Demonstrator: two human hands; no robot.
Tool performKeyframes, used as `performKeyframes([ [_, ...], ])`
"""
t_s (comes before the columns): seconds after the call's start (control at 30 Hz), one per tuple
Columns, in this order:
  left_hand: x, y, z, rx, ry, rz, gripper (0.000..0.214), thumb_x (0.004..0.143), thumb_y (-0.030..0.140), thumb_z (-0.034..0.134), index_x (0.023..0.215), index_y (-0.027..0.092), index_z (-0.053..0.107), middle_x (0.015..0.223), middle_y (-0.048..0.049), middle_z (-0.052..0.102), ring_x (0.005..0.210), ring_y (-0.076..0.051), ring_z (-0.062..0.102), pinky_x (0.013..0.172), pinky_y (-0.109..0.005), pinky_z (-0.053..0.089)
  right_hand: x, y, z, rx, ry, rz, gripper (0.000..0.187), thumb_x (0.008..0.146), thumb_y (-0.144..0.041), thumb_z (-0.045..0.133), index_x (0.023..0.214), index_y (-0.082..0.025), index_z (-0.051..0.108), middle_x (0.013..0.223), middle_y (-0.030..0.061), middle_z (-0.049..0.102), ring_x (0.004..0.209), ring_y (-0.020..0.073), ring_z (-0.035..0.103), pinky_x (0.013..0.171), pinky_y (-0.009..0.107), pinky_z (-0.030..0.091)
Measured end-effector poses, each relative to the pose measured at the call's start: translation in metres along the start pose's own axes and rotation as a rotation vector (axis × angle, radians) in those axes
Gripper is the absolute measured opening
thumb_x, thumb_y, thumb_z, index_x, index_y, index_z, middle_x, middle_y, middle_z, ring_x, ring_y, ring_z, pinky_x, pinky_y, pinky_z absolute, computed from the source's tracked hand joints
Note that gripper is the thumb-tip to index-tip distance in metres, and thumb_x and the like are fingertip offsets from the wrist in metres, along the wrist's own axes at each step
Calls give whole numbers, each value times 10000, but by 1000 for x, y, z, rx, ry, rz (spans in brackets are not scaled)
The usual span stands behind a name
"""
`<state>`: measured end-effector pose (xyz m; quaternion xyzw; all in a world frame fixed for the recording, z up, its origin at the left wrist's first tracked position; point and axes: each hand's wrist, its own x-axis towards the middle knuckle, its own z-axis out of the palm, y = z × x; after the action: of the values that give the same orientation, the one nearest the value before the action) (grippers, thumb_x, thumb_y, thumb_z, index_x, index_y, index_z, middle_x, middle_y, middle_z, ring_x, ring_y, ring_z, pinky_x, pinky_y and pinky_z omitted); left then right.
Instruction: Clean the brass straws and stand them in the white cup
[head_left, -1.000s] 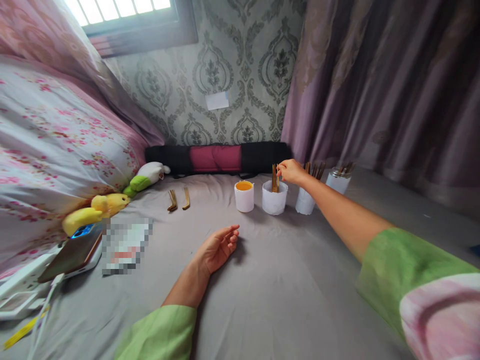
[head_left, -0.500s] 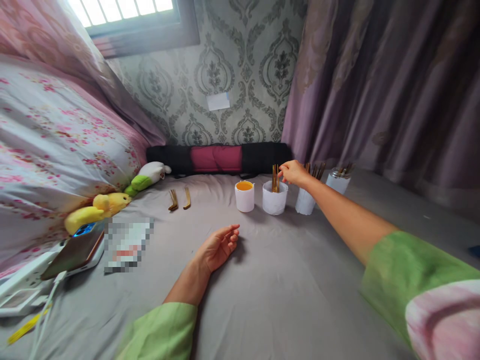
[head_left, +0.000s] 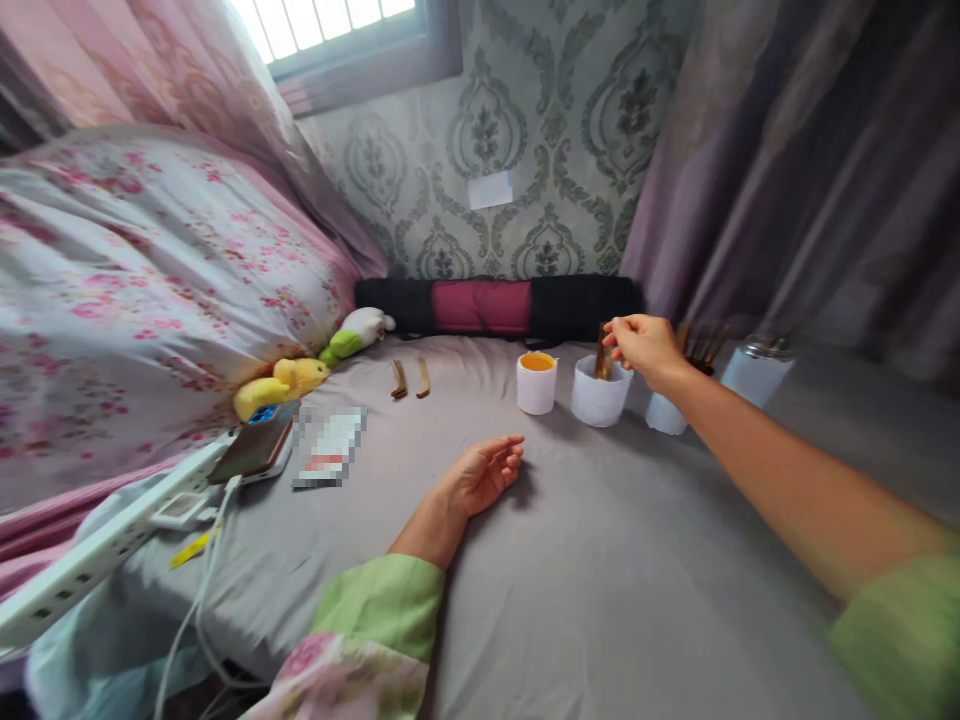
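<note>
My right hand (head_left: 645, 348) is closed at the tops of thin gold-brown sticks (head_left: 602, 360), which stand in a wide white cup (head_left: 600, 402). Its fingers hide how many they pinch. My left hand (head_left: 487, 476) lies on the grey sheet with its fingers loosely bent and apart, holding nothing. To the left of the wide cup stands a white cup with orange inside (head_left: 536, 390). Farther left, two small groups of gold-brown sticks with bent ends lie on the sheet, one bundle (head_left: 398, 380) beside a thinner one (head_left: 423, 378).
Behind my right wrist are a white holder with dark sticks (head_left: 664, 412) and a white jar (head_left: 757, 372). At left lie plush toys (head_left: 300, 374), a phone (head_left: 255, 445), a blurred packet (head_left: 328, 448) and a power strip (head_left: 112, 540) with cables. A black and red roll (head_left: 480, 306) lines the wall.
The view has turned left, so things sit farther right. My right hand has come from beside the sticks onto their tops. My left hand stays resting on the sheet.
</note>
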<state>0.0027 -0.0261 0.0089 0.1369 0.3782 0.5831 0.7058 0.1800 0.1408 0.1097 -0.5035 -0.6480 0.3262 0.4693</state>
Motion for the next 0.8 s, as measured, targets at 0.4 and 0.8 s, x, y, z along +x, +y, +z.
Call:
performKeyframes([
  [0.4,3,2,-6,-12,-30,-6,100,761,77,530,841,61,588,677,-49,558,509,-46,473,442,-139,390,-64,1,41,340,-241,110,222,823,-350,476,733,-156,540,630,23,545,383,44,403,300,165,250],
  [0.8,5,2,-6,-34,-43,-23,100,776,78,523,842,59,595,677,-48,563,513,-45,481,437,-137,381,-103,53,85,139,-310,72,301,790,-413,435,701,-156,565,564,11,565,381,74,461,346,183,333],
])
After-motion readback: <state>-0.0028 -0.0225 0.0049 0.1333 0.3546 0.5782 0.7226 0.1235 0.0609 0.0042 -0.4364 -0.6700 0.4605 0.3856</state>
